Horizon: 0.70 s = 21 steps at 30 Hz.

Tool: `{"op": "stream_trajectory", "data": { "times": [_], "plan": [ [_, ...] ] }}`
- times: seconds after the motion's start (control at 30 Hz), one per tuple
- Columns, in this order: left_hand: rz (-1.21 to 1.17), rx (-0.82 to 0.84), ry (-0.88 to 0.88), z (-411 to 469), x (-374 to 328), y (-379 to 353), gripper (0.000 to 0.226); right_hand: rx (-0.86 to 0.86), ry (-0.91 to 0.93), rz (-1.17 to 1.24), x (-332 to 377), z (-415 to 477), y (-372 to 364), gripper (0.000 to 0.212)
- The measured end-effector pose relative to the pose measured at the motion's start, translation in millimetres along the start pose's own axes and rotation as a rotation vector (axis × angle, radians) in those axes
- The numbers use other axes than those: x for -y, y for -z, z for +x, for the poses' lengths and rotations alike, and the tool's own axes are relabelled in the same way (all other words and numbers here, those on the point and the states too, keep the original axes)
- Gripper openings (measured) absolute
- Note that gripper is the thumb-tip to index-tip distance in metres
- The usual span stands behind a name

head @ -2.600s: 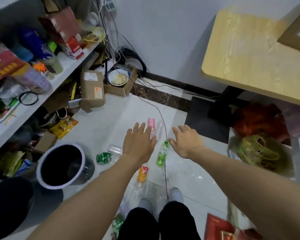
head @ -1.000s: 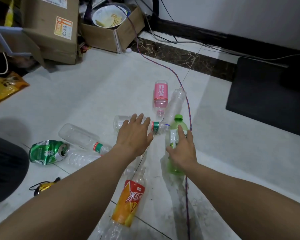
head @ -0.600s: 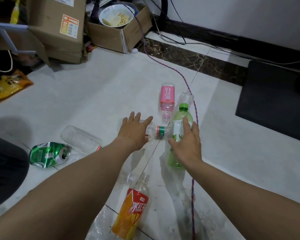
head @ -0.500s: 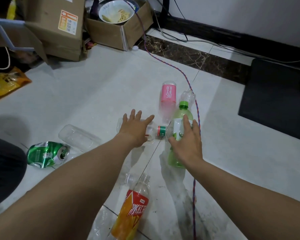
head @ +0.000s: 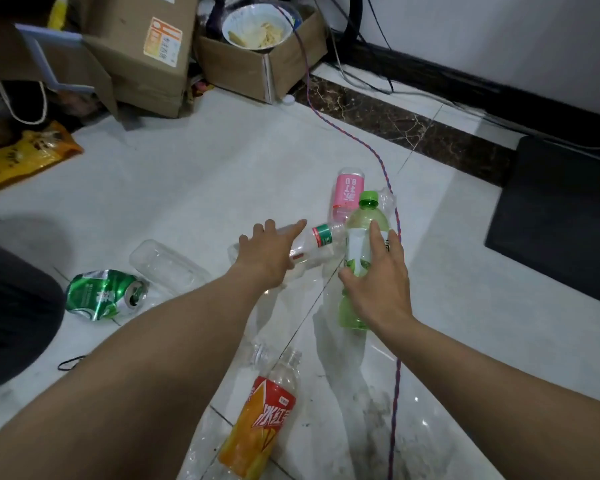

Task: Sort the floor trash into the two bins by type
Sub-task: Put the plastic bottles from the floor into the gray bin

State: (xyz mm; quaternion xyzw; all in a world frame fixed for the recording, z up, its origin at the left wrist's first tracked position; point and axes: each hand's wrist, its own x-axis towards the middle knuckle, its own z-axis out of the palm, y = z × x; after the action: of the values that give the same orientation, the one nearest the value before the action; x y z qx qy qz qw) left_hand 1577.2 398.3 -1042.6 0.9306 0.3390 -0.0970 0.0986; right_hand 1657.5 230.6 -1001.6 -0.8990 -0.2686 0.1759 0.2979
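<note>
Gripping green bottle [head: 358, 245], right hand [head: 378, 285] wraps it; left hand [head: 267, 256] over red-banded clear bottle [head: 321, 237], hold unclear. Floor [head: 222, 174] open upper-centre; one can [head: 101, 294].

A floor [head: 187, 188] of pale glossy tiles is seen, scuffed with grey dirt at the near edge. Along the far side a strip of dark veined stone [head: 413, 133] is laid, backed by a black skirting board [head: 465, 88] under a plain white wall [head: 499, 36]. A black mat [head: 561, 216] is spread at the right. Cardboard boxes [head: 146, 64] are piled at the far left, and dark cables [head: 361, 46] are trailed along the wall.
</note>
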Motion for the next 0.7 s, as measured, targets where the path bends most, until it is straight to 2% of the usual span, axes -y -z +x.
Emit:
{"op": "stream_trajectory", "data": {
  "times": [0.2, 0.37, 0.7],
  "plan": [
    [-0.026, -0.198, 0.125, -46, 27, 63, 0.079, 0.000, 0.139, 0.062, 53, -7, 9, 0.084],
    [0.017, -0.362, 0.284, -110, 72, 115, 0.074, 0.096, 0.263, 0.090, 116, -26, 14, 0.084],
    [0.130, -0.457, 0.578, -222, 153, 206, 0.072, 0.274, 0.482, 0.175, 236, -82, 5, 0.081]
  ]
}}
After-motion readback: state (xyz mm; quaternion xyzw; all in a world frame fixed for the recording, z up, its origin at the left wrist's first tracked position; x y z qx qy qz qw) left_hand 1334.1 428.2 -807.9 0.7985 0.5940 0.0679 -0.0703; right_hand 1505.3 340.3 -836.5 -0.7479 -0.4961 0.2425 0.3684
